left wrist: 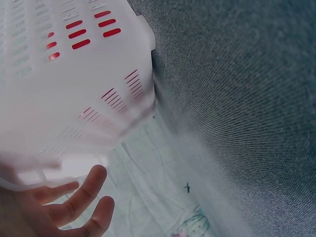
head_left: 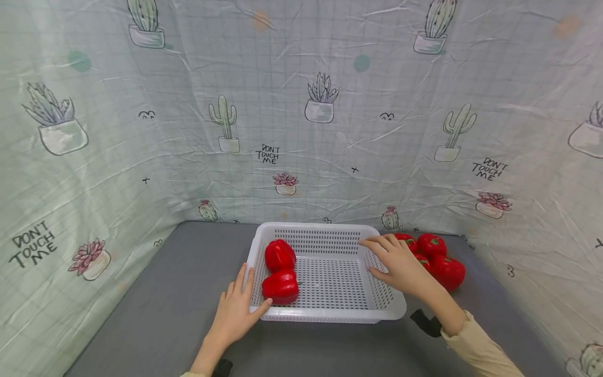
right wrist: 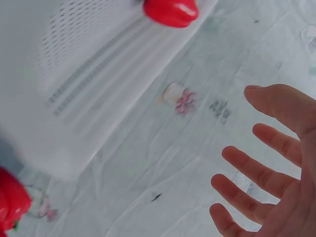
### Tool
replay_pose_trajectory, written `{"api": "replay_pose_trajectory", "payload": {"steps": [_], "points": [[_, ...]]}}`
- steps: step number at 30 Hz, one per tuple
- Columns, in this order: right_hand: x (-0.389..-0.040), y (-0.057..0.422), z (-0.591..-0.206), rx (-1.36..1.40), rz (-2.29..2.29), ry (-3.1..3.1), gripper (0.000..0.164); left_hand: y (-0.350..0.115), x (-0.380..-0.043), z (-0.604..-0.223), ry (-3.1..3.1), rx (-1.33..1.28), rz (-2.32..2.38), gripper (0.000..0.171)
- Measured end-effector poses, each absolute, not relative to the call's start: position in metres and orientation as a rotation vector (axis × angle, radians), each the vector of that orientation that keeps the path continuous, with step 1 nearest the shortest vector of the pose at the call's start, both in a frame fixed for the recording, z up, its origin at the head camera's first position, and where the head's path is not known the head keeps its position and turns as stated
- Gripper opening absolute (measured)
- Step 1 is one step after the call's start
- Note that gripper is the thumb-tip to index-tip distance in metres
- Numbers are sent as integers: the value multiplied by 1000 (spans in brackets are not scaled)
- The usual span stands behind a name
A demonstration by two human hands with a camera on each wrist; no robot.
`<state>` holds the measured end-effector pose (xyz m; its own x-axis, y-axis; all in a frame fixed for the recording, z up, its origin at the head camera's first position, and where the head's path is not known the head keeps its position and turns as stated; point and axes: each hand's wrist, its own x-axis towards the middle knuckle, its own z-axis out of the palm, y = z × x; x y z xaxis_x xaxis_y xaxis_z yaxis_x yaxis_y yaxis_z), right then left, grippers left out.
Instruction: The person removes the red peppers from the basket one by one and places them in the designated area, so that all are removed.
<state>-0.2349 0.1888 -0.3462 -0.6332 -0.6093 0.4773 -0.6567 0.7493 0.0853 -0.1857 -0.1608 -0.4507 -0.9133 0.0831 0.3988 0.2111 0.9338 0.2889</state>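
Observation:
A white plastic basket (head_left: 330, 314) with slotted walls sits on the grey surface. Inside it, at the left end, two red bell peppers (head_left: 280, 287) lie one in front of the other. My left hand (head_left: 234, 311) rests at the basket's front left corner, its thumb over the rim and its fingers fairly straight along the outside. In the left wrist view, fingers (left wrist: 81, 200) spread beside the rim. Above the basket's right end, my right hand (head_left: 400, 264) hovers with spread fingers and holds nothing. The right wrist view shows that palm (right wrist: 291, 212) bare.
To the right of the basket, several red bell peppers (head_left: 447, 272) with green stems lie clustered, partly hidden behind my right hand. A cactus-printed sheet (head_left: 301, 131) hangs behind and along both sides of the grey tabletop (head_left: 155, 293).

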Motion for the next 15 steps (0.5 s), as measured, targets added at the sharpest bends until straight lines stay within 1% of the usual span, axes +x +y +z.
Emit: {"api": "replay_pose_trajectory", "payload": {"steps": [15], "points": [[-250, 131, -339, 1145, 126, -2497, 51, -161, -185, -450, -2715, -204, -451, 79]]}}
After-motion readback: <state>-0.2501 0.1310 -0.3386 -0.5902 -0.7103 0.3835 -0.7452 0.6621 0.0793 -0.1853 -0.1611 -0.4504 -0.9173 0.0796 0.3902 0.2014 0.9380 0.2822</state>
